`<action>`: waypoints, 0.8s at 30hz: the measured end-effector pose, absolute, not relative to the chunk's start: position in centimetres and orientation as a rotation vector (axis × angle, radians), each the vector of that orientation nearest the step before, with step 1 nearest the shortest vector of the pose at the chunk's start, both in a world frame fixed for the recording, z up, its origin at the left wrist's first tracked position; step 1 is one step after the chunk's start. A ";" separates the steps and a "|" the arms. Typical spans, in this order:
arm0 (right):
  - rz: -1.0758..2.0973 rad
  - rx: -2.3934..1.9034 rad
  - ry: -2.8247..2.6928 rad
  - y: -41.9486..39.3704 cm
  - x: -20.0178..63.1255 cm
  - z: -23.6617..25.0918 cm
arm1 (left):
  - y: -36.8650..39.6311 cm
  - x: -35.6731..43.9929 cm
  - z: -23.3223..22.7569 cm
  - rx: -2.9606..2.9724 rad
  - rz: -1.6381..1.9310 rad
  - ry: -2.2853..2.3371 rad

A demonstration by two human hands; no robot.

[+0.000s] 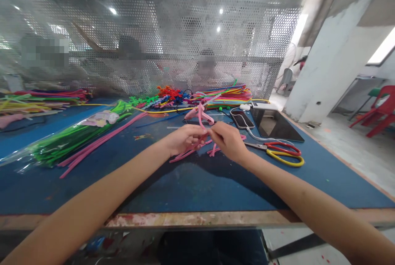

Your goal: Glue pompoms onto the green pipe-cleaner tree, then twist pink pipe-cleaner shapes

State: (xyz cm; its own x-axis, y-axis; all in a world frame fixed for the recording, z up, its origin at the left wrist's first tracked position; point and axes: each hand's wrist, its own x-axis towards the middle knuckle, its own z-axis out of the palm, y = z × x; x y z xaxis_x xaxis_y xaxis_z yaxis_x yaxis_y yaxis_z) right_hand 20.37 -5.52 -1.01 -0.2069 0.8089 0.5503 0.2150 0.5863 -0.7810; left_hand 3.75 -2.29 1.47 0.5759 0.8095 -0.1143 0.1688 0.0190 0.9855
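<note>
My left hand and my right hand meet over the blue table, both pinching a bent pink pipe cleaner piece that loops upward between them. More pink pipe cleaner lengths hang and lie under my hands. Red and yellow scissors lie just right of my right hand.
A bag of green pipe cleaners and long pink ones lie at left. Heaps of coloured pipe cleaners line the perforated metal screen. A phone, a tablet, a cable, red chairs at right.
</note>
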 end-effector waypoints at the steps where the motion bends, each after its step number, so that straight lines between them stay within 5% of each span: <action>1: 0.593 -0.790 -1.885 -5.4 20.8 -0.8 | -2.2 3.5 1.7 1.495 0.517 0.872; 6: -0.731 -0.183 -2.500 -5.4 22.1 -0.3 | -2.2 3.0 1.0 1.464 0.193 0.877; 9: -0.970 -0.076 -2.445 -5.6 22.0 -0.4 | -2.8 3.7 -0.1 1.527 0.162 0.873; 15: 0.250 -0.750 -2.059 -5.2 20.9 -1.6 | -2.9 4.2 -0.5 1.789 0.626 0.943; 24: 0.945 -0.960 -1.588 -5.0 19.9 -0.6 | -2.6 3.3 -0.5 2.597 1.189 0.862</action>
State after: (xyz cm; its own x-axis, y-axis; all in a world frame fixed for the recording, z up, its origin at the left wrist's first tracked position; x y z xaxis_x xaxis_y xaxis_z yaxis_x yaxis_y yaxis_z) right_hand 19.90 -4.99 -0.65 -0.1730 0.9193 0.3535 0.1277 0.3768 -0.9174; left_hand 3.34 -2.56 -0.48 0.5187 0.5625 0.6438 0.4370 -0.8217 0.3659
